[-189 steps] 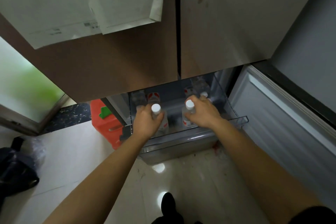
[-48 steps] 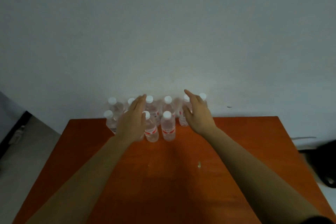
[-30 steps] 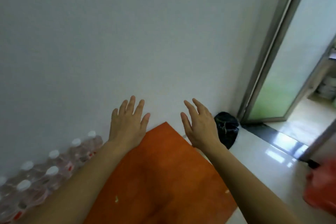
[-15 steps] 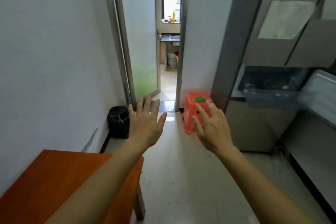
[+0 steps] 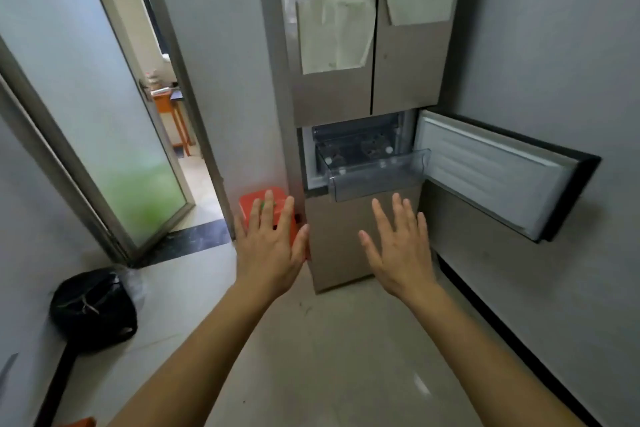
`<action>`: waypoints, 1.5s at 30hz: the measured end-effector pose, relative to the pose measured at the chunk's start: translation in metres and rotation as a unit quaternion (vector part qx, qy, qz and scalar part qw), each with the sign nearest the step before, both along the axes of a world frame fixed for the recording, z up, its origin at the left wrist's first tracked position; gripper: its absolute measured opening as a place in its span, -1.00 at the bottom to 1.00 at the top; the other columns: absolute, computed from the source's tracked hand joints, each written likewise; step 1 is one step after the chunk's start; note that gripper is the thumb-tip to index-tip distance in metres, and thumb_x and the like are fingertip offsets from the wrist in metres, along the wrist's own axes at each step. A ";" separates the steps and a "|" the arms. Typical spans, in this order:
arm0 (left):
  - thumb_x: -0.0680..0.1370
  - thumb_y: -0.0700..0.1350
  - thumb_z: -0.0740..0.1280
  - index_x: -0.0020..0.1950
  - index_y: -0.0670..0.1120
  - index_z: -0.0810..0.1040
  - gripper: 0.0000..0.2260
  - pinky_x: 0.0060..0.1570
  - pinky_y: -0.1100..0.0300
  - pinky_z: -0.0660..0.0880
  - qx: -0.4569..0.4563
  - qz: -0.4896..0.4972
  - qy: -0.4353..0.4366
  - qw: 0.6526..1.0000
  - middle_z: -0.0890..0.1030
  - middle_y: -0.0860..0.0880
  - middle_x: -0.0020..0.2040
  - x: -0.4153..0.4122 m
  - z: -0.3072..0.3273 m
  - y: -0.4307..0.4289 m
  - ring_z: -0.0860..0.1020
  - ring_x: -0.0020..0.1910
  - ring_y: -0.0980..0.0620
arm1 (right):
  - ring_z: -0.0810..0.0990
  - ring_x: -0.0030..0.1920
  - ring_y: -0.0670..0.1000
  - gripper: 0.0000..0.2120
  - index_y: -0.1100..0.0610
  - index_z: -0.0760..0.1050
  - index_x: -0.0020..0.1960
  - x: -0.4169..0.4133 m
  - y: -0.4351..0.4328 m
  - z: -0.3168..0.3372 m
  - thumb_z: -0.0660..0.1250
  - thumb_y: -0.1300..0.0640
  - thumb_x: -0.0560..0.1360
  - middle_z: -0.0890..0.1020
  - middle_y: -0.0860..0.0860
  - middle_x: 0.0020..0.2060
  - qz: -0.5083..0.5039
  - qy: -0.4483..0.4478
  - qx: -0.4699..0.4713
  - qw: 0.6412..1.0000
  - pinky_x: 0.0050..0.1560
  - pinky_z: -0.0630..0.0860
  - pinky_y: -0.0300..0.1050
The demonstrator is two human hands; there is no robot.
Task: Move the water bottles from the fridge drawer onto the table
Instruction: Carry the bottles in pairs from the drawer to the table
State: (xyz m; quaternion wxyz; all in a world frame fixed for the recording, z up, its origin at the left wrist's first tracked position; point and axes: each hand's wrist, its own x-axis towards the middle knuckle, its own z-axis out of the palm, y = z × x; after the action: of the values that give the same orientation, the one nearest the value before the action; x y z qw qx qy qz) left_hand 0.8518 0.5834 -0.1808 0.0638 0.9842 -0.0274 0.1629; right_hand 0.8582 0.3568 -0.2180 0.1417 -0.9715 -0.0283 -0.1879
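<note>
Swung further round since the frame half a second earlier, the head view is now squared on the tall beige-brown fridge (image 5: 367, 90), which is seen centred and closer rather than off at the right edge. The orange wooden table (image 5: 79, 422), broad in the lower left then, is reduced to a sliver at the bottom edge. Both hands are carried forward as before, fingers straight and spread, with nothing held. The left hand (image 5: 270, 246) is seen in front of the orange plastic stool (image 5: 278, 196), the right hand (image 5: 401, 250) in front of the fridge's lower panel. The clear plastic fridge drawer (image 5: 375, 180) is pulled out of the open compartment, whose white-lined door (image 5: 491, 177) is swung wide to the right. Inside the drawer a few small white caps are made out, taken to belong to the remaining clear water bottles (image 5: 389, 150); the bodies are too blurred to be counted. From the caps facing up, the bottles are judged to stand upright, long axes vertical. The drawer lies ahead of both hands and well apart from them, straight beyond the right hand and off to the right of the left. The right hand is therefore judged the nearer, and a reach forward and down over the drawer's front lip is called for.
</note>
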 end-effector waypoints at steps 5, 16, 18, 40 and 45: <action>0.55 0.35 -0.28 0.62 0.12 -0.03 -0.33 0.53 -0.22 -0.15 -0.021 0.009 0.021 1.000 -0.04 -0.05 0.65 0.051 -0.015 -0.037 -0.08 0.62 -0.12 | -0.17 0.60 0.12 -0.32 -0.02 -0.10 0.62 0.050 -0.038 -0.013 -0.11 -0.30 0.60 -0.09 0.15 0.61 0.001 0.022 0.016 1.000 0.57 -0.14 0.17; 0.62 0.30 -0.11 0.62 0.13 -0.12 -0.40 0.50 -0.12 -0.20 -0.074 -0.009 0.059 0.995 -0.22 -0.05 0.63 0.239 -0.065 -0.074 -0.24 0.60 -0.09 | -0.20 0.60 0.12 -0.31 -0.03 -0.20 0.62 0.234 -0.071 -0.046 -0.01 -0.26 0.63 -0.16 0.15 0.60 0.024 0.067 -0.016 0.997 0.57 -0.18 0.13; 0.61 0.32 -0.12 0.62 0.14 -0.16 -0.38 0.55 -0.15 -0.15 -0.094 -0.013 0.090 0.991 -0.28 -0.07 0.62 0.285 -0.070 -0.081 -0.29 0.59 -0.09 | -0.18 0.60 0.13 -0.32 -0.04 -0.20 0.62 0.280 -0.081 -0.049 -0.03 -0.26 0.63 -0.16 0.15 0.60 0.015 0.084 -0.022 0.996 0.57 -0.17 0.13; 0.64 0.28 0.03 0.63 0.08 -0.03 -0.38 0.52 -0.21 0.04 -0.087 -0.010 0.332 0.939 -0.14 -0.19 0.63 0.650 -0.138 -0.202 -0.11 0.59 -0.25 | 0.37 0.37 0.26 -0.46 0.00 0.25 0.52 0.660 -0.206 -0.102 0.06 -0.23 0.63 0.38 0.24 0.40 0.050 0.283 0.037 0.957 0.30 0.41 0.18; 0.63 0.29 0.01 0.63 0.06 0.00 -0.38 0.53 -0.20 0.02 -0.081 0.039 0.399 0.913 -0.05 -0.25 0.62 0.693 -0.185 -0.203 -0.08 0.59 -0.28 | 0.40 0.38 0.25 -0.46 0.00 0.28 0.51 0.733 -0.214 -0.129 0.14 -0.23 0.61 0.32 0.19 0.48 0.100 0.454 0.028 0.885 0.35 0.39 0.08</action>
State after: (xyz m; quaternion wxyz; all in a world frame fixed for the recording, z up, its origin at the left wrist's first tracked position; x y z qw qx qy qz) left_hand 1.5445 0.3806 -0.3658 0.1426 0.9590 0.0517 -0.2394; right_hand 1.5916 0.1423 -0.3470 0.1846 -0.9382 -0.0528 0.2881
